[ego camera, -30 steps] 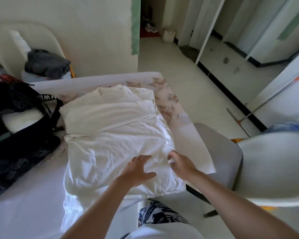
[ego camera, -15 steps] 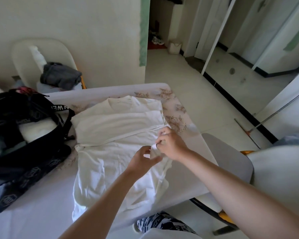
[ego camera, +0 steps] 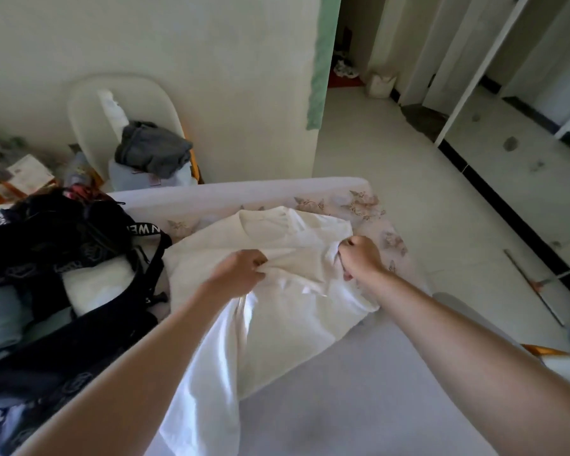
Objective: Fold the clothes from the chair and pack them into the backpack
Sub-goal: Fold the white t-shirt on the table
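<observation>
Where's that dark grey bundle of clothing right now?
In the head view the grey bundle sits upper left, heaped on the white chair by the far wall, just beyond the table and behind the black backpack.

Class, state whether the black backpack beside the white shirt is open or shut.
Open: the black backpack gapes, and pale cloth shows inside its mouth.

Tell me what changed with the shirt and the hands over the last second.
Both hands took hold of the near hem of the white T-shirt and carried it away from the person, toward the collar. The left hand, flat on the cloth a second ago, and the right hand now grip bunched fabric mid-shirt. The black backpack stayed open on the left; the grey garment stayed on the white chair.
</observation>
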`<action>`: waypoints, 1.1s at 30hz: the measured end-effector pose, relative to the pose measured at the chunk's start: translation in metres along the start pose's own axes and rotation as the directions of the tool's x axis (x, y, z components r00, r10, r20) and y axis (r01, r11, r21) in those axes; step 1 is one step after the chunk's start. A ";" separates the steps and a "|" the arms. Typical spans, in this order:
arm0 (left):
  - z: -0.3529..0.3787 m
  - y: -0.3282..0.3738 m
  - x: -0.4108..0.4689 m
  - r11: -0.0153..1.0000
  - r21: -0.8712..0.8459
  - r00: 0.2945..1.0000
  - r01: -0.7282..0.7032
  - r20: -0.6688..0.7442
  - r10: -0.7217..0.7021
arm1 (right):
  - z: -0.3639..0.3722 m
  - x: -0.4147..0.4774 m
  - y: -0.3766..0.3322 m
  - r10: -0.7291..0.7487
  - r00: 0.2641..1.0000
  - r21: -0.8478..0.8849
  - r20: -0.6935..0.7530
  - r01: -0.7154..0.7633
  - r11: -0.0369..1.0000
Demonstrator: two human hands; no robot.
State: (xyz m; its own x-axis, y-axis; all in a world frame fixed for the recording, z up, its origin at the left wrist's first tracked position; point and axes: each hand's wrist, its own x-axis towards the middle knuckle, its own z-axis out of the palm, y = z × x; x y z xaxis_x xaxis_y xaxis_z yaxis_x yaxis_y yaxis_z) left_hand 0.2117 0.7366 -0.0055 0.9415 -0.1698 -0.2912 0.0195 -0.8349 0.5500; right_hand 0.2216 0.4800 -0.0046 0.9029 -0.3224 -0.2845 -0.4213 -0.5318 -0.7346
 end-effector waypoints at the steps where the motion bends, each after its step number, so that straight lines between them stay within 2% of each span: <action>1: -0.009 0.004 0.019 1.000 -0.027 0.998 -0.001 -0.056 -0.001 | 0.001 0.015 -0.003 0.056 0.998 0.066 -0.019 -0.054 0.996; 4: -0.024 0.018 0.066 0.995 -0.085 0.966 -0.045 -0.257 0.022 | 0.007 0.060 -0.011 0.197 0.975 0.273 -0.099 -0.164 0.948; 6: -0.017 0.025 0.080 0.994 -0.066 0.940 -0.085 -0.335 0.058 | 0.011 0.077 -0.009 0.227 0.963 0.346 -0.145 -0.166 0.924; 7: -0.006 0.025 0.081 0.994 -0.048 0.936 -0.102 -0.343 0.080 | 0.014 0.079 -0.004 0.197 0.970 0.280 -0.141 -0.152 0.948; 9: 0.024 0.017 0.075 0.989 -0.028 0.950 -0.147 -0.281 0.133 | 0.025 0.071 0.013 0.088 0.995 0.040 -0.054 -0.086 0.995; 11: 0.053 0.000 0.058 0.981 0.007 0.976 -0.193 -0.105 0.192 | 0.039 0.058 0.036 -0.048 0.990 -0.176 0.136 0.072 0.982; 13: 0.076 -0.023 0.037 0.965 0.150 0.973 -0.213 0.121 0.196 | 0.051 0.044 0.059 -0.192 0.919 -0.400 0.345 0.329 0.855; 15: 0.091 -0.045 0.017 0.908 0.345 0.954 -0.238 0.256 0.152 | 0.060 0.031 0.077 -0.333 0.804 -0.505 0.493 0.576 0.643; 16: 0.096 -0.054 0.009 0.877 0.415 0.953 -0.241 0.271 0.134 | 0.062 0.022 0.081 -0.356 0.746 -0.511 0.563 0.653 0.559; 18: 0.099 -0.067 -0.003 0.853 0.487 0.972 -0.188 0.220 0.088 | 0.069 0.008 0.089 -0.297 0.656 -0.504 0.694 0.737 0.451; 20: 0.093 -0.073 -0.010 0.891 0.450 0.990 -0.059 0.143 -0.007 | 0.075 0.001 0.093 -0.238 0.641 -0.550 0.729 0.757 0.354; 21: 0.088 -0.075 -0.013 0.912 0.411 0.993 -0.003 0.113 -0.047 | 0.076 0.001 0.094 -0.257 0.658 -0.570 0.708 0.747 0.341; 23: 0.079 -0.078 -0.016 0.938 0.342 0.996 0.052 0.053 -0.074 | 0.078 0.008 0.095 -0.337 0.699 -0.587 0.630 0.714 0.383; 26: 0.070 -0.080 -0.016 0.976 0.201 0.997 0.081 0.005 -0.083 | 0.079 0.022 0.094 -0.484 0.684 -0.549 0.545 0.728 0.411; 27: 0.068 -0.080 -0.015 0.981 0.176 0.996 0.086 0.019 -0.091 | 0.077 0.021 0.089 -0.486 0.681 -0.540 0.548 0.732 0.415; 30: 0.063 -0.075 -0.016 0.981 0.172 0.985 0.090 0.129 -0.113 | 0.067 0.009 0.082 -0.404 0.698 -0.553 0.592 0.716 0.426; 33: 0.053 -0.061 -0.032 0.974 0.221 0.931 0.053 0.341 -0.129 | 0.050 -0.012 0.083 -0.311 0.732 -0.608 0.606 0.679 0.411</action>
State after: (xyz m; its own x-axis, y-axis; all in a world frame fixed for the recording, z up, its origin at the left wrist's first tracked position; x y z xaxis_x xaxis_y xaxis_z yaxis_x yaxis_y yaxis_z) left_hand 0.1623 0.7655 -0.0712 0.7592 -0.2294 -0.6091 -0.0051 -0.9379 0.3469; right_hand 0.1798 0.4791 -0.0924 0.8438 0.4043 -0.3529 0.3875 -0.9139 -0.1208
